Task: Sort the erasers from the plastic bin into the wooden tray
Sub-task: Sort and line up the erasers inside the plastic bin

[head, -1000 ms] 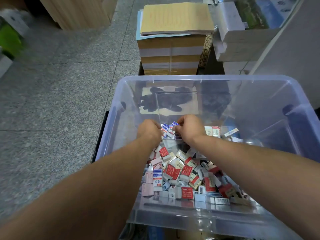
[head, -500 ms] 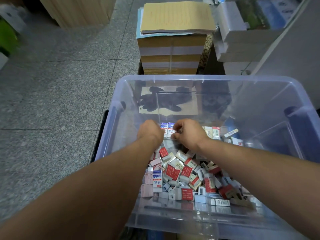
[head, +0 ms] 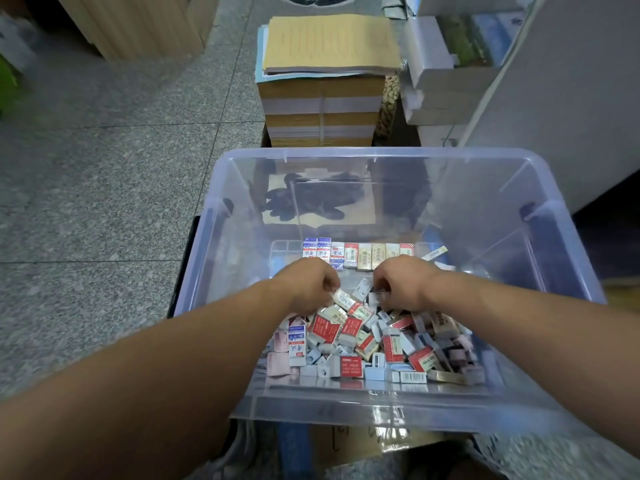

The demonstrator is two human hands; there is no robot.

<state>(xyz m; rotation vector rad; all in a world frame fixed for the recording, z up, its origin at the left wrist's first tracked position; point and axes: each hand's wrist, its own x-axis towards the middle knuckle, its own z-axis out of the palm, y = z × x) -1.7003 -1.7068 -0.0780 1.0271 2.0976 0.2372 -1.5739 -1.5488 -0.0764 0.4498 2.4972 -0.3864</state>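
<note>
Now left hand (head: 308,285), right hand (head: 403,284) withdrawn from eraser row (head: 356,254) into loose pile (head: 363,341).

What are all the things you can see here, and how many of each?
plastic bin: one, clear, under both hands
loose erasers: many, red, white, blue and pink, heaped in the bin's near half
row of erasers: about eight, blue, red and tan, side by side in the bin beyond the hands
paper stack: one, tan, beyond the bin
white packs: several, white, right of the paper stack
wooden cabinet: one, light wood, far left
floor: grey speckled tiles, left
left hand: fingers curled down at the loose erasers, grip unclear
right hand: the same, beside it
</note>
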